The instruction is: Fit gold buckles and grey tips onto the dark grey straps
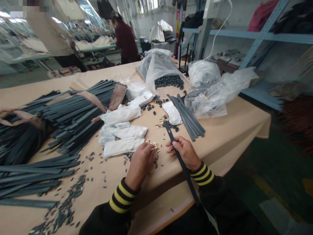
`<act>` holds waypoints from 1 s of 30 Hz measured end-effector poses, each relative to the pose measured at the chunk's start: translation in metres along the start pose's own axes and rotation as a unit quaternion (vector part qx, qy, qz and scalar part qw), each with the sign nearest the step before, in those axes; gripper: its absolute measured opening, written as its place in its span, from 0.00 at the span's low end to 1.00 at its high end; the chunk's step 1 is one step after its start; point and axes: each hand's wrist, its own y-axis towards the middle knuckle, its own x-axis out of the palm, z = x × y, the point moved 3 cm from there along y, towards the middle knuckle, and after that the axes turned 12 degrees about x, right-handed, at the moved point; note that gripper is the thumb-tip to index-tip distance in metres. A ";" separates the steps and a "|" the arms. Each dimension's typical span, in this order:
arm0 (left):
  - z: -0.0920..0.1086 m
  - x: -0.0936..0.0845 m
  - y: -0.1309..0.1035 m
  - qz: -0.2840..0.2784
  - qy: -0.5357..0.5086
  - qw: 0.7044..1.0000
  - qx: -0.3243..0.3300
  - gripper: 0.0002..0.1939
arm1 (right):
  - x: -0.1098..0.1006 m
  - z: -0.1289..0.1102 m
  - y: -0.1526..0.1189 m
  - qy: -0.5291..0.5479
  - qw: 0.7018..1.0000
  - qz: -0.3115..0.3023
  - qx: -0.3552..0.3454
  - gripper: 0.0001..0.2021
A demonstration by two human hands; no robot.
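In my right hand [184, 152] is a long dark strap [182, 163], gripped near its upper end, which has a small slot; its lower part hangs over the table's front edge. My left hand [142, 163] has its fingers closed at a small pile of gold buckles [156, 147], and whether it holds one is hidden. White wrapped packets [122, 147] lie just left of that hand. Beyond the strap's tip are more gold buckles [160, 122] and a white packet [172, 113]. Several loose straps [187, 117] lie to the right of that packet.
Bundles of dark straps [75, 114] cover the left of the table [112, 205], with small dark pieces [70, 199] scattered in front. An open bag [158, 67] of black loops and clear plastic bags [215, 94] stand behind. Two people are in the background beyond the table.
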 end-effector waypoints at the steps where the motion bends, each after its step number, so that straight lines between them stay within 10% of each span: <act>1: 0.007 0.007 0.002 -0.029 0.032 0.999 0.020 0.10 | 0.000 0.000 0.000 0.003 1.000 0.001 0.002 0.11; 7: 0.017 0.018 0.014 -0.107 0.149 0.982 0.044 0.10 | 0.000 0.001 0.001 0.000 1.000 -0.005 -0.001 0.11; 15: 0.019 0.003 -0.005 -0.065 -0.260 0.962 -0.052 0.13 | 0.019 -0.013 -0.013 -0.211 0.975 -0.044 -0.048 0.07; 22: 0.021 0.001 -0.040 -0.016 -0.284 0.953 -0.108 0.08 | 0.043 -0.011 -0.032 -0.309 0.948 -0.051 -0.052 0.04; 30: 0.018 0.005 -0.059 0.086 -0.443 0.874 -0.180 0.09 | 0.054 -0.003 -0.044 -0.254 0.963 -0.084 -0.040 0.05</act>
